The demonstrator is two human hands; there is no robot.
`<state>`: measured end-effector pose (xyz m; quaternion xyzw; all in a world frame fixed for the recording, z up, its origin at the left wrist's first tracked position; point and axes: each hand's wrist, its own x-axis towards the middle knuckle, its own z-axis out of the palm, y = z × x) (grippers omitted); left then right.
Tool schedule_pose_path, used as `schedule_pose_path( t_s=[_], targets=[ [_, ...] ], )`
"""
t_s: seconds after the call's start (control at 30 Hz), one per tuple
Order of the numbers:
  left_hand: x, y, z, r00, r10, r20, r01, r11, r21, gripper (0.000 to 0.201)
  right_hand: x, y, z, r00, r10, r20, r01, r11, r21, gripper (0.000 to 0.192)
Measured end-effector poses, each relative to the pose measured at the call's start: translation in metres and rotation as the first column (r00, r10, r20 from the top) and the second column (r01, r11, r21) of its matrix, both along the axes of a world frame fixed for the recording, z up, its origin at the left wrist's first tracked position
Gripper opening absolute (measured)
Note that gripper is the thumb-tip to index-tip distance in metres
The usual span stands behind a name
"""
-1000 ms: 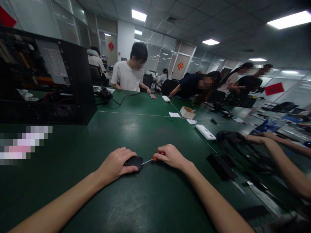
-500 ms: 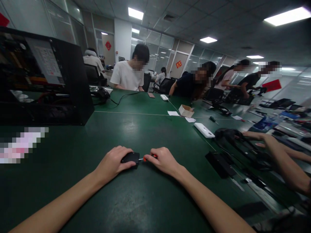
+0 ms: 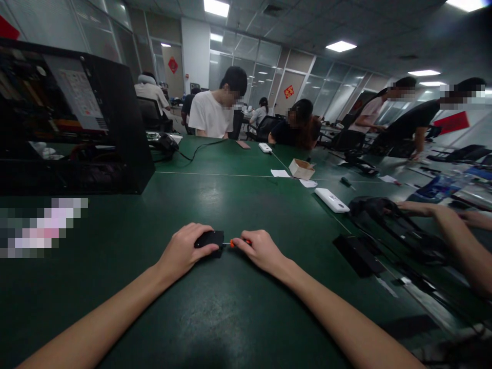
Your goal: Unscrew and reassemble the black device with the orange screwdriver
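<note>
My left hand [image 3: 189, 247] is closed around a small black box-like device [image 3: 212, 239], thumb along its near side and fingers over the far side. In my right hand [image 3: 262, 247] is a screwdriver [image 3: 232, 243] with an orange and black handle, mostly covered by my fingers. Its thin metal shaft points left and meets the device's right end; whether the tip sits in a screw is too small to tell. Both hands are low over the green tabletop [image 3: 215, 302].
An opened black computer case [image 3: 130, 128] stands at the left. To the right lie a white power strip [image 3: 331, 200], a small open box [image 3: 302, 169], black equipment [image 3: 395, 228] and a flat black piece [image 3: 357, 254]. A co-worker's arm [image 3: 455, 230] reaches in there. Other people are around the table.
The view has shifted slightly, so the table things sit a little farther right. Both hands keep their hold, and the screwdriver still meets the device's end. A person at the back right has leaned lower.
</note>
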<state>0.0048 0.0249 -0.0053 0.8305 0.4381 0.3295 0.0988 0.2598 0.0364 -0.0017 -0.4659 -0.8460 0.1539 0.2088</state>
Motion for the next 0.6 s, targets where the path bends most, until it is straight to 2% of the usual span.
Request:
schedule_pose_path(
  t_s=[0.23,0.33,0.47,0.6],
  targets=[
    [0.002,-0.002,0.000,0.990,-0.139,0.006,0.139,0.990,-0.026,0.037,0.018,0.010,0.004,0.997,-0.069,0.034,0.064,0.988,0.139,0.047],
    [0.002,-0.002,0.000,0.982,-0.189,0.006,0.190,0.981,-0.027,0.038,0.012,0.008,0.000,1.000,-0.013,-0.008,0.014,0.991,0.132,0.047],
    [0.002,-0.003,0.000,0.982,-0.189,0.022,0.190,0.981,-0.031,0.039,0.003,0.006,-0.007,0.996,0.019,-0.092,-0.010,0.995,0.101,0.045],
    [-0.002,-0.001,0.006,0.976,-0.209,0.058,0.213,0.974,-0.075,0.041,0.009,0.011,-0.005,0.994,0.042,-0.098,-0.034,0.996,0.082,0.043]
  ],
)
